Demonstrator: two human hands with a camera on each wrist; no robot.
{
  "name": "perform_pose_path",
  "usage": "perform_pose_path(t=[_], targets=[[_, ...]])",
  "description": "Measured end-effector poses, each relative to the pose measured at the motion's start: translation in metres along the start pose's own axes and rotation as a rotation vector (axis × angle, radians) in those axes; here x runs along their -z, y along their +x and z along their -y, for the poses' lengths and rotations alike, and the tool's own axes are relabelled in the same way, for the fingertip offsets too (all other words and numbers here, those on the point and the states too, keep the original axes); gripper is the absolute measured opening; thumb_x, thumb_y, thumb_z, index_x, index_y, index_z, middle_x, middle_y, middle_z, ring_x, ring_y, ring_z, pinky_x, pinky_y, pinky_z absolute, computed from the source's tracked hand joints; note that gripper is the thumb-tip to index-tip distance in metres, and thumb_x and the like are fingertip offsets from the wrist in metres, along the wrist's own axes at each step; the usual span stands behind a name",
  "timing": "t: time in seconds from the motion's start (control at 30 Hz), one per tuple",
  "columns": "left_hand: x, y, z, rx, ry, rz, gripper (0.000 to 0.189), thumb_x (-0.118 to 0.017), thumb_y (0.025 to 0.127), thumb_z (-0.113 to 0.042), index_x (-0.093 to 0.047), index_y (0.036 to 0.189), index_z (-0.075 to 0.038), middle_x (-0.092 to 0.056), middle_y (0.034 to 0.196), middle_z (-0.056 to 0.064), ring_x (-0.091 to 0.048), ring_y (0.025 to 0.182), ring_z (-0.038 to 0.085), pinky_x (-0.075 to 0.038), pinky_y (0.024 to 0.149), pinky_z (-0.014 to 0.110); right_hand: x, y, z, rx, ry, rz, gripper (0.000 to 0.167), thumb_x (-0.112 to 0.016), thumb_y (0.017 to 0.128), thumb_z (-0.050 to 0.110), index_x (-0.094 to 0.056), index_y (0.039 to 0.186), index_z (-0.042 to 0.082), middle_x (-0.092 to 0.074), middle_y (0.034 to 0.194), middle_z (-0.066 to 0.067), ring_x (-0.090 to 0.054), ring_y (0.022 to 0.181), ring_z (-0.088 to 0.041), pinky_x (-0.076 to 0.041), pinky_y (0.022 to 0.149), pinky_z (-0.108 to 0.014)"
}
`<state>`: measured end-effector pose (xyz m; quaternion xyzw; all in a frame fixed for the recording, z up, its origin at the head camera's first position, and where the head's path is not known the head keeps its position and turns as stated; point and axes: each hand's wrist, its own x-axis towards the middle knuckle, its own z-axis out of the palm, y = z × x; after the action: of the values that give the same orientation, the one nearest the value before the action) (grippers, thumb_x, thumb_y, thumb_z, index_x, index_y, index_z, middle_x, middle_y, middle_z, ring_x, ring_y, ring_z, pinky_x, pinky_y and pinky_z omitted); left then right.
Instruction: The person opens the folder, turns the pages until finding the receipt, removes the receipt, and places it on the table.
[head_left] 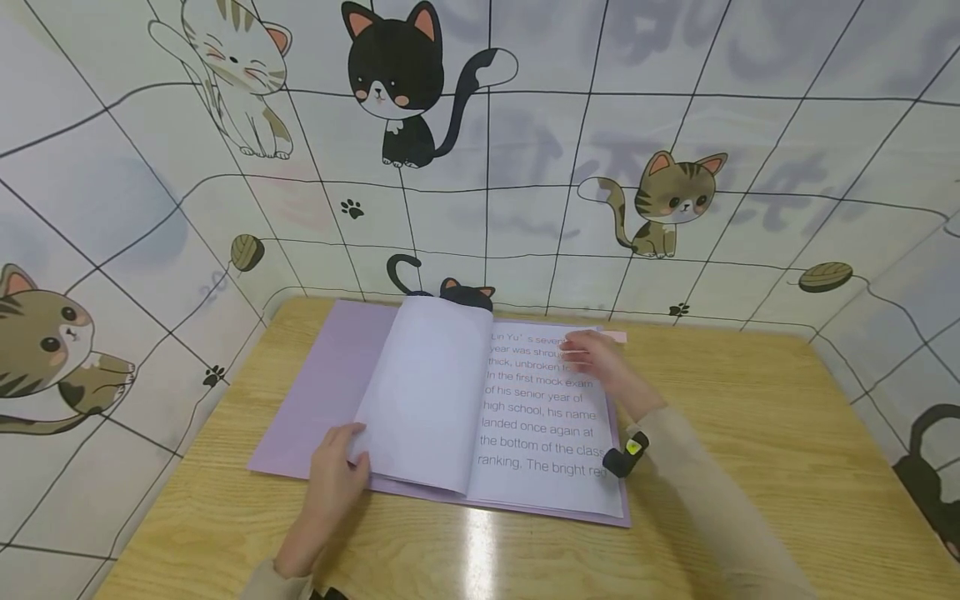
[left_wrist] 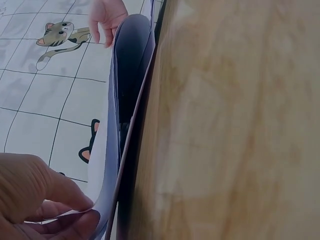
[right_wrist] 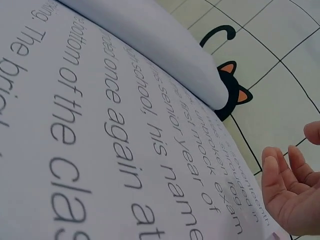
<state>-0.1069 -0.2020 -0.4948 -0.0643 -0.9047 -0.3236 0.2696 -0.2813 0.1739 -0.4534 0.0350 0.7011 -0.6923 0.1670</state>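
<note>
A purple-covered book (head_left: 318, 383) lies open on the wooden table. Its left page (head_left: 431, 392) is blank and bows upward; its right page (head_left: 536, 433) carries large printed English text. At the lower left corner of the blank page, my left hand (head_left: 337, 471) pinches the paper between thumb and fingers, as the left wrist view shows up close (left_wrist: 47, 197). Over the upper right of the printed page is my right hand (head_left: 600, 362), covering the ends of the top lines. Its fingers are loosely bent with nothing between them in the right wrist view.
A small pink tab (head_left: 617, 337) sticks out past the book's upper right edge. Wood tabletop (head_left: 750, 433) extends on both sides of the book. Behind stands a wall covering (head_left: 540, 150) with cartoon cats and grid lines. A dark band with a yellow-green mark (head_left: 630, 450) is on my right wrist.
</note>
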Motion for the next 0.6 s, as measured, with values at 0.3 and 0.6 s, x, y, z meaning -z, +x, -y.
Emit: perform_pose_path(t=[0.3, 0.6], targets=[[0.003, 0.002, 0.001, 0.102, 0.055, 0.149, 0.028, -0.063, 0.066, 0.016, -0.063, 0.094, 0.015, -0.061, 0.086, 0.027, -0.057, 0.067, 0.026, -0.049, 0.056, 0.035, 0.023, 0.014, -0.003, -0.053, 0.032, -0.132, 0.046, -0.048, 0.096, 0.013, -0.035, 0.135, -0.005, -0.05, 0.113, -0.009, -0.055, 0.093, -0.013, -0.049, 0.077, -0.02], [0.003, 0.003, 0.002, 0.124, 0.093, 0.225, 0.026, -0.063, 0.068, 0.014, -0.063, 0.094, 0.016, -0.061, 0.086, 0.029, -0.061, 0.079, 0.04, -0.052, 0.068, 0.047, 0.036, 0.021, 0.0, -0.045, -0.03, -0.199, 0.044, -0.046, 0.096, 0.017, -0.036, 0.134, -0.005, -0.046, 0.114, -0.011, -0.05, 0.097, -0.016, -0.046, 0.084, -0.025]])
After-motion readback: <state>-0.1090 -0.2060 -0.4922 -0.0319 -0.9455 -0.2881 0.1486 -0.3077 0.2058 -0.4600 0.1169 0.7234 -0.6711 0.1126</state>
